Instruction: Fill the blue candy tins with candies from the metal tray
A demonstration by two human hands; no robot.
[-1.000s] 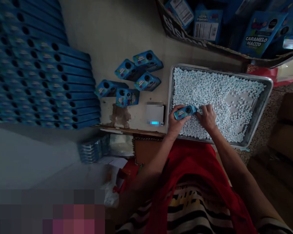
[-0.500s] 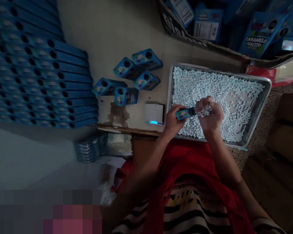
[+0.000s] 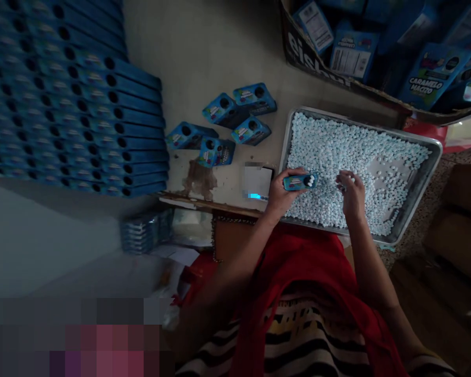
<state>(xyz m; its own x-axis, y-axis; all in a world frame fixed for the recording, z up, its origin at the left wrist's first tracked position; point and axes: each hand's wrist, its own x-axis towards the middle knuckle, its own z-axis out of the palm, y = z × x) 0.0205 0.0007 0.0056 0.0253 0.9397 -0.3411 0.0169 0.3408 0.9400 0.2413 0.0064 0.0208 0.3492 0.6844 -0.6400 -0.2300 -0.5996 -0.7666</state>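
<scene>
My left hand (image 3: 281,195) grips a small blue candy box (image 3: 299,181) over the near left corner of a metal tray (image 3: 424,175). White candies show in the box's round window. The tray is heaped with small pale blue candies (image 3: 337,149). My right hand (image 3: 351,192) hovers over the candies a little right of the box, its fingers bent and apart; I cannot make out any candy in it.
Several filled blue boxes (image 3: 227,125) lie on the table left of the tray. Tall stacks of flat blue boxes (image 3: 70,104) fill the left. A cardboard carton (image 3: 361,57) of larger blue packs stands behind the tray. A small device (image 3: 258,182) lies by the tray.
My right hand held a handful of candies at the box's end, then drew away to the right and lowered over the tray. The left hand stays on the box.
</scene>
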